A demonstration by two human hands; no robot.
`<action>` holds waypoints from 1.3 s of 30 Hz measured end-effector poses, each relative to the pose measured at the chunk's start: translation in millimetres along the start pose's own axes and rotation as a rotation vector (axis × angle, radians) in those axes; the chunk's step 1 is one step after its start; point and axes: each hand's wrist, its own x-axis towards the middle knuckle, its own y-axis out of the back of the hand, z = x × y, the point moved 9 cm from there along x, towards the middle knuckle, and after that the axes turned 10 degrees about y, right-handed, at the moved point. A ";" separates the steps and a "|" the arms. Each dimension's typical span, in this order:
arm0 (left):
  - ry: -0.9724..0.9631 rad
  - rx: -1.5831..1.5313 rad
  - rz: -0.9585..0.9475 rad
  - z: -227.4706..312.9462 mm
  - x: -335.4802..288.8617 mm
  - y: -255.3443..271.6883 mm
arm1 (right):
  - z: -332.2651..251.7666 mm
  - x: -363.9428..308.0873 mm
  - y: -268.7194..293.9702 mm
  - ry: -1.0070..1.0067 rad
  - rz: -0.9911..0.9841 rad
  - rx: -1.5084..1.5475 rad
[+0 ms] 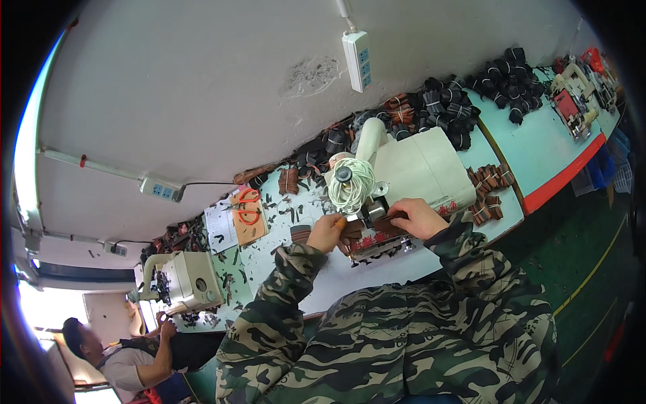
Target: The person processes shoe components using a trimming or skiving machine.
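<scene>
A cream bench machine (424, 165) stands on the pale worktable in front of me, a bundle of white cord (351, 185) hanging at its head. My left hand (327, 233) is closed on brown leather strips (350, 232) to the left of the machine's metal head (375, 209). Right of that head, my right hand (417, 219) pinches a brown strip (386, 224) at the machine's front edge. My fingers partly cover both ends, and I cannot tell whether it is one length. A stack of brown strips (300, 233) lies just left of my left hand.
Orange-handled scissors (248, 207) and paper sheets (221, 225) lie left among dark scraps. Tied brown bundles (490, 182) sit right of the machine, black bundles (447, 104) behind it. Another machine (188, 283) stands far left, where a person (128, 363) works. A power strip (356, 62) hangs on the wall.
</scene>
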 end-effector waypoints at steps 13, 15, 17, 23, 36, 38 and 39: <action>-0.014 -0.178 -0.099 -4.9 -2.9 -10.4 | 1.1 1.6 -1.0 0.033 0.004 -0.035; -0.005 -0.053 0.013 -5.8 -2.7 -3.6 | -0.1 1.6 -1.4 0.003 -0.033 -0.008; -0.016 -0.041 0.009 1.1 -0.9 -8.7 | -0.5 2.1 -5.2 -0.026 -0.074 0.073; 0.034 -0.049 -0.104 3.4 1.8 -9.3 | -5.0 11.4 -8.9 0.066 -0.014 -0.061; 0.015 -0.169 0.008 4.8 8.2 -21.4 | -9.3 11.4 -9.0 0.063 -0.068 0.030; 0.002 -0.082 0.001 9.6 7.0 -22.7 | -12.0 13.5 -12.5 0.083 -0.068 -0.016; 0.030 -0.089 -0.026 5.7 5.5 -20.6 | -10.4 12.2 -11.2 0.080 -0.060 -0.018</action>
